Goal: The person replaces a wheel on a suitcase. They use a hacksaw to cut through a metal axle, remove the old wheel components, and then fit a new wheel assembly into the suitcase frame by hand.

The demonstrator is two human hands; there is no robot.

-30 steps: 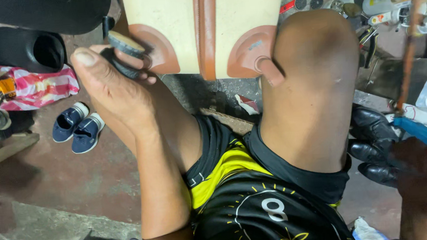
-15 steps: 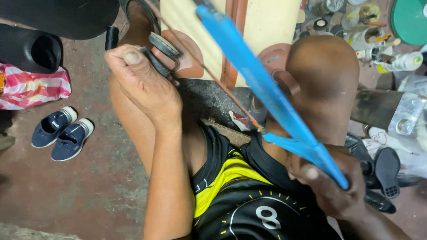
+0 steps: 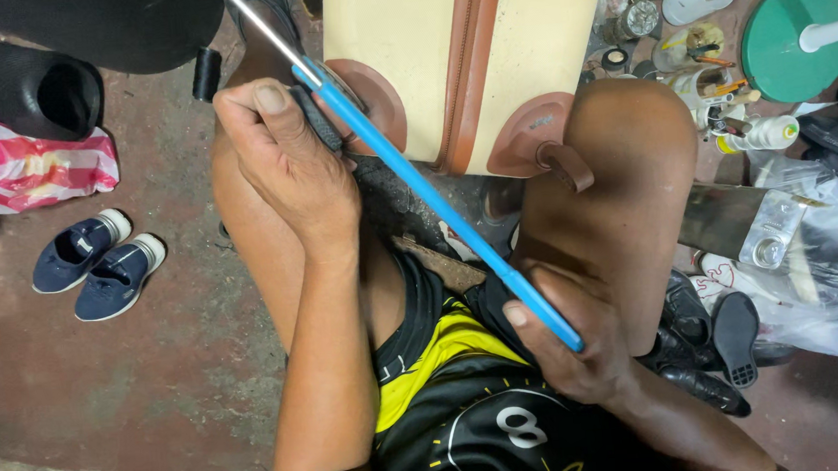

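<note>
A cream suitcase (image 3: 396, 50) with a brown zip strip and brown corner caps stands between my knees. My left hand (image 3: 286, 166) grips the black wheel (image 3: 314, 118) at its left corner. My right hand (image 3: 569, 338) holds a long blue-handled tool (image 3: 436, 200), its handle running diagonally from my lap up to the wheel. The tool's thin metal shaft (image 3: 252, 21) continues past the wheel toward the top left. A second black wheel (image 3: 567, 166) sits at the right corner cap, against my right knee.
A pair of small blue shoes (image 3: 97, 263) lies on the red floor to the left, by a pink striped bag (image 3: 31, 174). Bottles, cans and a green round base (image 3: 789, 37) crowd the upper right. Black shoes (image 3: 711, 338) and a plastic bag (image 3: 824, 256) lie right.
The blue tool has swung from the right side across to the wheel in my left hand. My right hand has come up into my lap, and the view has shifted left.
</note>
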